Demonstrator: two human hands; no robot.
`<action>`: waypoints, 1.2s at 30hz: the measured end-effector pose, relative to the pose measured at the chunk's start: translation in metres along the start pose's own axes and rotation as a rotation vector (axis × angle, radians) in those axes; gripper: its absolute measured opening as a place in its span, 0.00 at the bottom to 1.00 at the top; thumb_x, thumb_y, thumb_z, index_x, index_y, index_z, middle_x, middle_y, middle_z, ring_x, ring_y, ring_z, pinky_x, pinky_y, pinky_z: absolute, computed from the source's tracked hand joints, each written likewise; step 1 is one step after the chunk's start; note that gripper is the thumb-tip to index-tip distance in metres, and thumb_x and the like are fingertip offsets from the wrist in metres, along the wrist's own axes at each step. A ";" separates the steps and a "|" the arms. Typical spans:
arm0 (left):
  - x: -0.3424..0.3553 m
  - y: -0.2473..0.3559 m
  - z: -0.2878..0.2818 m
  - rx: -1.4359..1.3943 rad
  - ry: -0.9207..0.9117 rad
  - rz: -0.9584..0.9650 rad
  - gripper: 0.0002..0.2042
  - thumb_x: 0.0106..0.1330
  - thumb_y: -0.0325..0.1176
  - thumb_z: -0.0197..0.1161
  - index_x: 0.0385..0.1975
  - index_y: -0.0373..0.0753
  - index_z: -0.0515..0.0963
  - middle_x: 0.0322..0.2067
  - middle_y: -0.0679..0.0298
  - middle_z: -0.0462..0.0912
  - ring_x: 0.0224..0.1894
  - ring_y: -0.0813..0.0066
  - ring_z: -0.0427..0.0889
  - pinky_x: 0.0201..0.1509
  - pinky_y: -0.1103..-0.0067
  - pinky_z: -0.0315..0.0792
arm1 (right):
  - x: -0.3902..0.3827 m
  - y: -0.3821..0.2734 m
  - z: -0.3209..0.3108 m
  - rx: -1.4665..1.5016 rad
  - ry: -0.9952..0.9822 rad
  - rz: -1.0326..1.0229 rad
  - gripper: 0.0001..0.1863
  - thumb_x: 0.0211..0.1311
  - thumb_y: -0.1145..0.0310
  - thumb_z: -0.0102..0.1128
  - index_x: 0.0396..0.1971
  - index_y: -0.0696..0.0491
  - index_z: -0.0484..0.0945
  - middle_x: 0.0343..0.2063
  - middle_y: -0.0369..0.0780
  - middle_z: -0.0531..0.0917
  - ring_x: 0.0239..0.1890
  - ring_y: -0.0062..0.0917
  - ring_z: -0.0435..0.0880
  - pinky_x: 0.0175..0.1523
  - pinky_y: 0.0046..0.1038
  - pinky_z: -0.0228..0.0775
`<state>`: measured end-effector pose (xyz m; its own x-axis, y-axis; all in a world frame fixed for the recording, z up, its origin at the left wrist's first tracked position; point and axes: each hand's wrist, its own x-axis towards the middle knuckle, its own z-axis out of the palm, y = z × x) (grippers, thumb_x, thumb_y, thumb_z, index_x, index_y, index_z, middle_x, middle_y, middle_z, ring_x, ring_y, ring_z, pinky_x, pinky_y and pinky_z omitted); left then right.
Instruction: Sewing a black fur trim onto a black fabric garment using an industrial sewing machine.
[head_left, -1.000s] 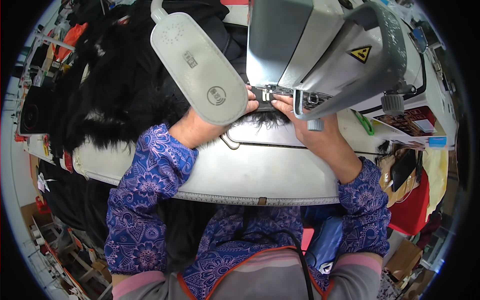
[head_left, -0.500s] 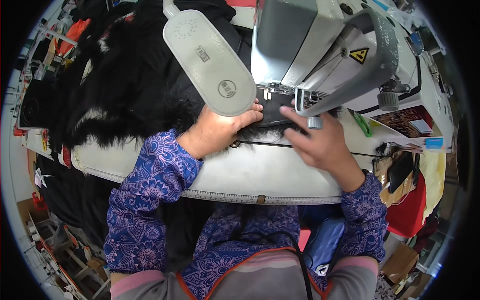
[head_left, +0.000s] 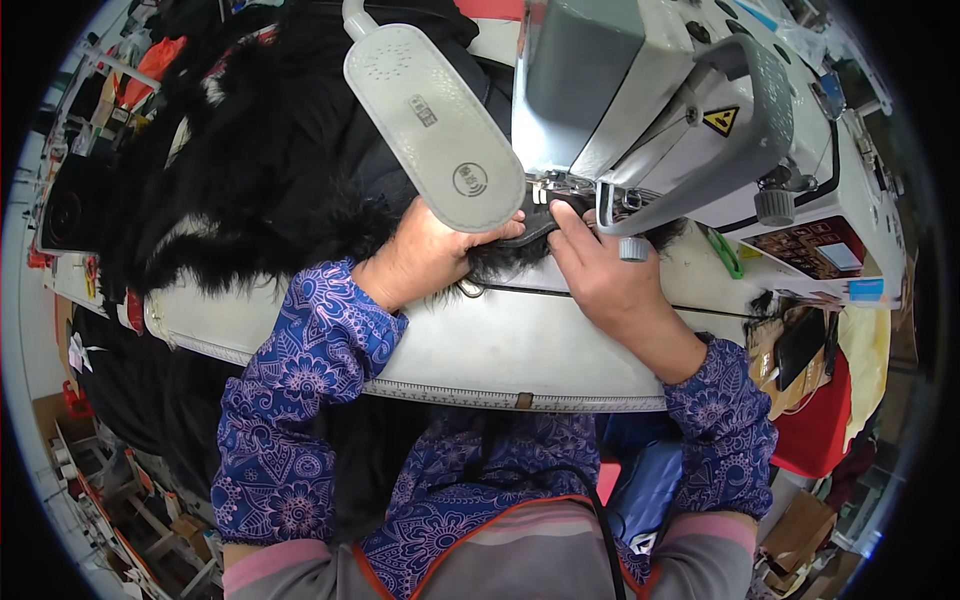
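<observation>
Black fur-trimmed fabric lies under the presser foot of a white and grey sewing machine. My left hand is closed on its left part, the thumb pointing right along the fabric. A white lamp head hides some of that hand's fingers. Just right of the presser foot, my right hand pinches the fabric's edge with the fingers close together. Long black fur hangs out below the fabric between both hands.
A large heap of black furry garment covers the table's left side. A measuring tape runs along the front edge of the white table. Green thread snips lie right of the machine, with a dark phone-like object beyond.
My right hand, blurred with fingers apart before, has moved up and left and now holds the fabric beside the presser foot. The fabric between the hands has shifted and bent; my left hand stays on it.
</observation>
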<state>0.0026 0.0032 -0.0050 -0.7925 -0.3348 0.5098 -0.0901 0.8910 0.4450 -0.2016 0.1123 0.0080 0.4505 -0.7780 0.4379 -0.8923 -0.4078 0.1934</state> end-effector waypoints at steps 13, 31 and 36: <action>-0.002 -0.001 -0.001 0.026 -0.029 0.032 0.20 0.38 0.14 0.63 0.36 0.33 0.83 0.39 0.56 0.84 0.48 0.58 0.83 0.51 0.71 0.78 | 0.005 0.001 0.006 0.231 0.009 0.119 0.09 0.47 0.71 0.63 0.32 0.53 0.80 0.43 0.37 0.81 0.41 0.30 0.81 0.43 0.32 0.75; -0.007 -0.004 -0.004 0.154 -0.107 0.104 0.16 0.53 0.25 0.60 0.43 0.32 0.81 0.48 0.57 0.82 0.54 0.61 0.79 0.58 0.70 0.76 | 0.002 0.001 -0.002 0.106 0.029 0.037 0.11 0.48 0.76 0.60 0.34 0.58 0.81 0.46 0.35 0.81 0.40 0.28 0.81 0.47 0.31 0.72; -0.008 -0.006 -0.002 0.115 -0.107 0.082 0.15 0.53 0.25 0.60 0.42 0.32 0.81 0.47 0.56 0.82 0.54 0.60 0.80 0.57 0.70 0.77 | -0.005 0.019 -0.013 0.253 -0.083 -0.061 0.16 0.52 0.75 0.59 0.42 0.51 0.81 0.47 0.34 0.82 0.44 0.25 0.82 0.49 0.29 0.71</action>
<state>0.0108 0.0003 -0.0104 -0.8591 -0.2301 0.4572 -0.0856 0.9453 0.3147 -0.2207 0.1145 0.0208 0.5136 -0.7804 0.3566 -0.8326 -0.5537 -0.0125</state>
